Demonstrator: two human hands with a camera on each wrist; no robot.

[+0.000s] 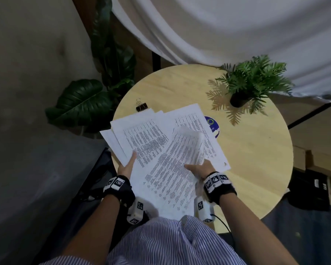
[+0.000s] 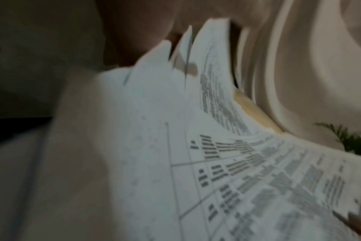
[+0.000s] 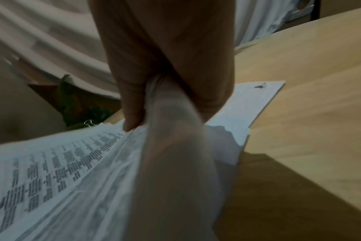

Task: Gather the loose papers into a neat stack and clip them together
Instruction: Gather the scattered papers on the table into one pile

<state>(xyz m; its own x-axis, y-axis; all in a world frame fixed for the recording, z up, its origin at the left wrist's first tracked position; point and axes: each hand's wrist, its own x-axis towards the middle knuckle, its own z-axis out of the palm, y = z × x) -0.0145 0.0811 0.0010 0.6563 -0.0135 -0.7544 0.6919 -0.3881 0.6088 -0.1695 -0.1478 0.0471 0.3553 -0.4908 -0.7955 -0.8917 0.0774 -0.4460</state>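
The left hand [image 1: 127, 167] holds the left margin of the fanned papers [image 1: 161, 150], thumb on top; the right hand [image 1: 200, 169] pinches a curling top sheet at the right margin. The sheets hang over the near edge of the round wooden tabletop [image 1: 256, 150]. Recommended: drop the sheets on edge, tap square, keep both margins pinched. Paper is thin, printed, flexible. The black binder clip [image 1: 141, 107] lies by the left edge.
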